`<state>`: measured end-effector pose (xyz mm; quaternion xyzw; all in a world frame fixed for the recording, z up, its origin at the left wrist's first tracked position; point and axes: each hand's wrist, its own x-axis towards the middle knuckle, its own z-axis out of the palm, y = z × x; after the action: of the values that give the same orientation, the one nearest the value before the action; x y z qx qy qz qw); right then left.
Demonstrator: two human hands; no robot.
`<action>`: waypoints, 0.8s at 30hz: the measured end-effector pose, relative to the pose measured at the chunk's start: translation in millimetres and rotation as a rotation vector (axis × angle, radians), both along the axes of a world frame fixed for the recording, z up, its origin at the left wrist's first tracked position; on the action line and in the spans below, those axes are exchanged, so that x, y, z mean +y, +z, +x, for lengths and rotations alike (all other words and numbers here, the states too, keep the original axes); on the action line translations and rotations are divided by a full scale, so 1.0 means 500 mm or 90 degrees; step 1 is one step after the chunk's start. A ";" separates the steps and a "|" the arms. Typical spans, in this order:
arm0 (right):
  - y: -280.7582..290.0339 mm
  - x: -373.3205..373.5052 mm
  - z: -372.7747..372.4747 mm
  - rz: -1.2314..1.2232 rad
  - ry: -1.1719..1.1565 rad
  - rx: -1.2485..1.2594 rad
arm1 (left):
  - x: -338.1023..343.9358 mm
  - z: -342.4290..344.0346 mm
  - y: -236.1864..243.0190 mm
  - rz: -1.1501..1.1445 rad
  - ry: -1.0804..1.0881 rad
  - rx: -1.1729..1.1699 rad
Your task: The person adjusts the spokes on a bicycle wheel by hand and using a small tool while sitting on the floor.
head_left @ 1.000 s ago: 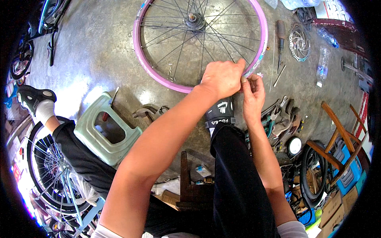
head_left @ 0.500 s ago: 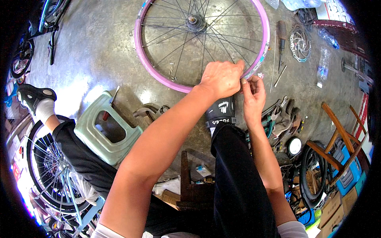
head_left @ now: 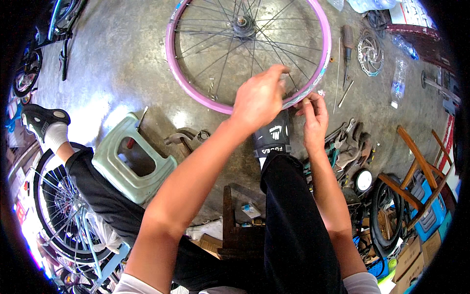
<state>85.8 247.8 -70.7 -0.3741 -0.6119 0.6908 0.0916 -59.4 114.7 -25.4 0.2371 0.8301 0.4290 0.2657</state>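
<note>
A bicycle wheel with a purple rim (head_left: 172,62) and black spokes lies on the concrete floor ahead of me, its metal hub (head_left: 243,26) facing up. My left hand (head_left: 259,95) reaches over the near right part of the rim, its index finger bent forward above the spokes. Blur and the back of that hand hide what its other fingers do. Beside it, at the rim's outer edge, my right hand (head_left: 316,117) pinches with thumb and forefinger. Whatever sits in that pinch is too small to make out. My shoe (head_left: 272,134) stands just below the rim.
Right of the wheel lie a screwdriver (head_left: 347,41), a brake rotor (head_left: 370,55) and a plastic bottle (head_left: 399,83). Nearer are gloves (head_left: 348,152) among hand tools, and a wooden stool (head_left: 416,164). A pale green plastic stool (head_left: 110,161) stands at left.
My left hand has shifted left and lifted away from my right hand, its fingers now further over the spokes. The wheel has turned, carrying the rim's decal clockwise. My right hand barely moves.
</note>
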 end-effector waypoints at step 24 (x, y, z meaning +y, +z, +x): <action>0.012 0.007 -0.020 -0.135 -0.064 -0.008 | -0.227 0.112 -0.019 -0.093 0.459 -0.191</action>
<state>75.6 251.4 -64.6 -0.4164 -0.5167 0.7436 0.0821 -3.6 1.2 -35.1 -0.1541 0.8406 0.4642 0.2325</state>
